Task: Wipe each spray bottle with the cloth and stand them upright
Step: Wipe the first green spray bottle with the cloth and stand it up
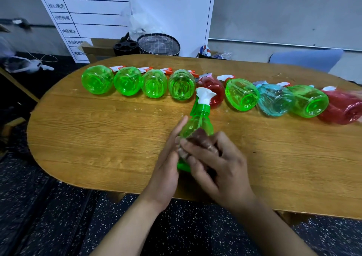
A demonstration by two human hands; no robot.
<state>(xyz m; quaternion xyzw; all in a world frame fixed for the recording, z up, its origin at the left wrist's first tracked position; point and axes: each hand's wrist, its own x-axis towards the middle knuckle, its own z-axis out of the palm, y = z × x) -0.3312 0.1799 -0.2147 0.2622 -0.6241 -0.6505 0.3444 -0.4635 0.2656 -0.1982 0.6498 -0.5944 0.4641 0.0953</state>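
Note:
A green spray bottle (197, 123) with a white trigger head stands near the middle of the wooden table (98, 134). My left hand (168, 165) lies against its left side with fingers fairly straight. My right hand (217, 163) presses a dark brown cloth (201, 138) against the bottle's front, fingers curled round the cloth. Behind, several bottles lie on their sides in a row with their bases toward me: green ones (97, 79) at the left, a red one (214, 91), a pale blue one (274, 100), and a red one (342, 107) at the far right.
Beyond the table's far edge stand a mesh basket (158, 44), a black holder (125, 47), a cardboard box (96, 51) and a white board with a printed table (88, 16). A blue chair back (305, 59) shows at the right. Dark speckled floor lies below.

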